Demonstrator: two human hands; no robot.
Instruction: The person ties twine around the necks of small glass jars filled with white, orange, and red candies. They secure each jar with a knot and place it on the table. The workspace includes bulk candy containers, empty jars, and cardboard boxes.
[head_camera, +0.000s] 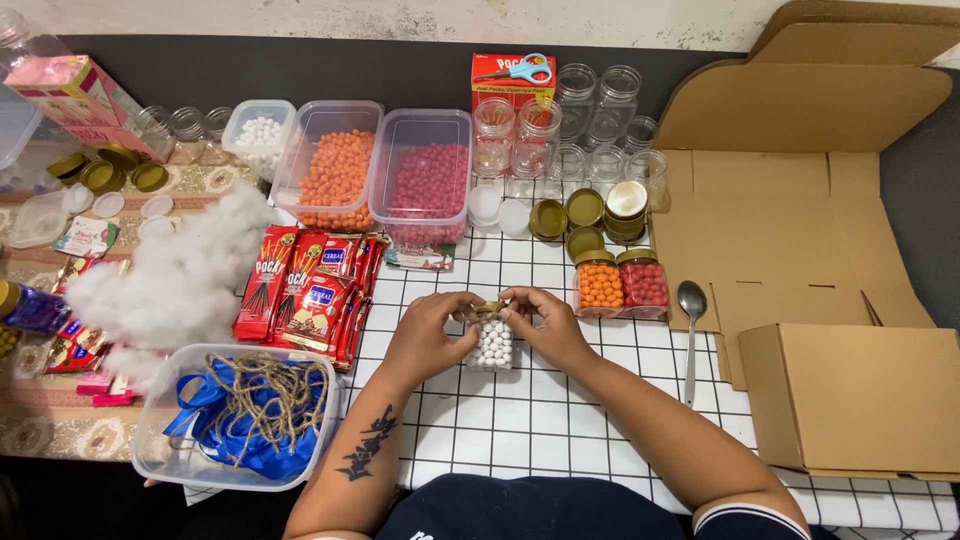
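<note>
Your table, under its white grid cloth, carries everything. The biggest thing is the flattened cardboard sheet on your right, with a folded brown box lying on its near corner. To your left sit a mound of white stuffing and a clear tub of blue ribbon and twine. At the back stand tubs of orange balls and red balls, with empty glass jars beside them.

Directly in front of you is the small jar of white balls, standing upright on the cloth. Both hands are closed in on its top: the left hand pinches the gold lid from one side, and the right hand meets it from the other, fingertips nearly touching.

To seat that lid well, I would keep the jar flat on the table and let one hand drop to steady the glass while the other turns. Set the lid level first; a tilted start is likely to cross the thread. The two filled jars just to the right and the spoon beyond them are close, so keep your right elbow in.
</note>
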